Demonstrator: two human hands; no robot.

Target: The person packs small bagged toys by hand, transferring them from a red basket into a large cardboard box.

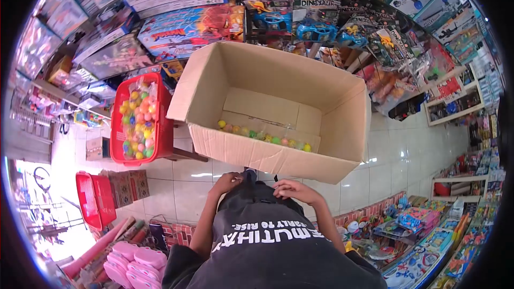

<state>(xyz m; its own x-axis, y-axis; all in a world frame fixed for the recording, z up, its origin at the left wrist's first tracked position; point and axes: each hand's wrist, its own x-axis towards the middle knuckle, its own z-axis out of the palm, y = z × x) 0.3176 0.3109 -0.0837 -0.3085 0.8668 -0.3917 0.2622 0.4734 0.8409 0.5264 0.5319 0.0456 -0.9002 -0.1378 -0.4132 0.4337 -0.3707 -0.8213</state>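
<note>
Brown cardboard forms a big open box [278, 159] in front of a person in a black shirt [257, 249]; inside, a row of coloured balls [276, 140], apparently in clear plastic, lies along the foot of the near wall, with much bare floor behind. To the left, just beside the box, a red basket [165, 136] holds more balls [143, 113], also under clear plastic. The left hand [228, 182] is curled near the waist, its fingertips hidden, so I cannot tell whether it pinches anything; the right hand [296, 190] is loosely spread beside the shirt, with nothing visible in it. Good handling here, I judge, means reaching over the near wall without leaning on it, since the cardboard could buckle; two hands under the plastic would support the balls better than a one-corner grip, which might tear it.
</note>
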